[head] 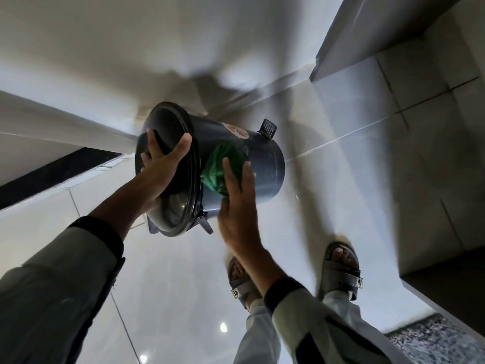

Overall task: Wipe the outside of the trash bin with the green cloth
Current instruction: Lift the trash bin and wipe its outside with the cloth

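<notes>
A dark blue-grey round trash bin [265,164] with a pedal is held up off the floor, tipped on its side with its lid end toward me. My left hand [162,166] grips the lid and rim, thumb over the top edge. My right hand [236,206] presses a crumpled green cloth [223,166] flat against the bin's side wall, fingers spread over it. A round orange and white sticker [237,131] shows on the wall above the cloth. The bin's far side is hidden.
Glossy pale floor tiles [354,164] lie below. My feet in grey sandals [341,271] stand at lower right. A grey tiled counter or cabinet [433,74] rises on the right, with a speckled surface [441,340] at the bottom right corner. A white wall with a black strip [52,174] is on the left.
</notes>
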The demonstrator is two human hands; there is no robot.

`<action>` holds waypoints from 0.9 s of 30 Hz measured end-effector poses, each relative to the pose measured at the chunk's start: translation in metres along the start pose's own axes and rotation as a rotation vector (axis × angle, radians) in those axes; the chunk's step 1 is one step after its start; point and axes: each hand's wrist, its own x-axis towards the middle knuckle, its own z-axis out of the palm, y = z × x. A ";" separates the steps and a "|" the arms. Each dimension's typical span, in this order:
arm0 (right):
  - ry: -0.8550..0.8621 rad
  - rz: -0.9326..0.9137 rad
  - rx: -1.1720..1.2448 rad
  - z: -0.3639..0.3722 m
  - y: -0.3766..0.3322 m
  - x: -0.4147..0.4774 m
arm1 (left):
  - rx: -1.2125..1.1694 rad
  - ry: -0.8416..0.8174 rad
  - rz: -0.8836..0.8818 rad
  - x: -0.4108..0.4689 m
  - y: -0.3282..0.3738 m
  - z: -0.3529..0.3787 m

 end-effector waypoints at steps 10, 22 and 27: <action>0.164 0.999 0.569 -0.016 0.075 0.055 | -0.066 -0.074 -0.044 -0.003 -0.003 -0.006; -0.034 0.018 -0.180 -0.044 0.011 0.042 | 0.161 0.028 0.117 -0.021 -0.001 0.020; -0.011 0.596 -0.065 -0.088 0.087 0.074 | 0.378 -0.079 0.159 -0.044 -0.001 0.046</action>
